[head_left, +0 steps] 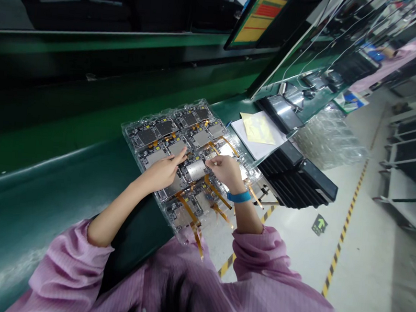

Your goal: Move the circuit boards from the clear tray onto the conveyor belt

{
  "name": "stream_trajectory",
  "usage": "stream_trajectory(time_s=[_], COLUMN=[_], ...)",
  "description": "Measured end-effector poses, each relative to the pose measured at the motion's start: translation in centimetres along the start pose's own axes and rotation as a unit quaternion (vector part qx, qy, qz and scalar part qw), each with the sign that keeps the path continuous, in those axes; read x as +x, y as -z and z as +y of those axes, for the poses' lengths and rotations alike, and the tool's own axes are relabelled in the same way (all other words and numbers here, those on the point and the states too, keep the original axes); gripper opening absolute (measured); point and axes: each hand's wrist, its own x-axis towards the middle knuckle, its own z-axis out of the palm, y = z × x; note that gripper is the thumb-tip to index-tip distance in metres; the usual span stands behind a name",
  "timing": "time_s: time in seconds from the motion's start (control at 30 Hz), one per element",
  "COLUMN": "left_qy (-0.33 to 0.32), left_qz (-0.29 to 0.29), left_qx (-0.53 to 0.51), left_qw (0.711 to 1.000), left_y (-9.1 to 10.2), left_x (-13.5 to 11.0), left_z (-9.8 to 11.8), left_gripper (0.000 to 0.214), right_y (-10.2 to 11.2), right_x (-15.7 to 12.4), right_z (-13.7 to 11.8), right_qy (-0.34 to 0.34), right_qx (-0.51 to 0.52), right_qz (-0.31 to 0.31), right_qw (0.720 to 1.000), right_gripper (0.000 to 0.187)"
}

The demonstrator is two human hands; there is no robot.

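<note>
A clear plastic tray [172, 109] lies at the bench edge, partly overhanging it, with circuit boards [148, 134] set in rows. Orange flex cables [188, 208] trail from several boards, some past the tray's near edge. My left hand [159, 172] rests over the tray's left middle, index finger stretched out across a board. To its right, my right hand [226, 169], with a blue band on the wrist, has thumb and fingers pinched together beside a board with a silver shield [196, 170]. What the pinch holds is too small to make out.
Right of the tray lie white paper and a yellow sheet [258, 128]. Black panels [300, 175] are stacked below the bench edge, near clear trays [330, 137]. A screen [260, 18] stands behind the green bench [48, 172]. Another person's pink sleeve shows far right.
</note>
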Motion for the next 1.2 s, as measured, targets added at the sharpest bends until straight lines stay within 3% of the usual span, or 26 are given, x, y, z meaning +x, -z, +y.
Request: stream_trajectory(time_s=[0.3,0.5,0.7,0.83,1.03,1.2], left_qy=[0.012,0.017,0.02,0.016,0.031,0.029], left_qz=[-0.021,-0.027,-0.032,-0.035,-0.05,-0.045], left_qx=[0.017,0.026,0.036,0.042,0.04,0.04], left_qw=[1.0,0.999,0.999,0.998,0.997,0.998], left_y=[0.3,0.3,0.2,0.1,0.3,0.0], left_x=[0.0,-0.1,-0.2,-0.1,-0.1,0.0], left_z=[0.5,0.5,0.5,0.4,0.6,0.4], left_gripper=[0.072,0.071,0.077,0.079,0.077,0.074], right_y=[-0.1,0.2,0.0,-0.2,-1.5,-2.5], right_x=[0.0,0.5,0.5,0.0,-0.9,-1.0], right_z=[0.5,1.0,-0.4,-1.5,-1.6,-1.1], right_qy=[0.009,0.03,0.023,-0.018,-0.015,-0.017], right_qx=[0.017,0.024,-0.001,-0.026,-0.065,-0.039], right_qz=[0.017,-0.035,-0.053,-0.032,0.018,0.045], right_qw=[1.0,0.999,0.998,0.999,0.998,0.998], right_gripper=[0.017,0.021,0.019,0.015,0.02,0.022])
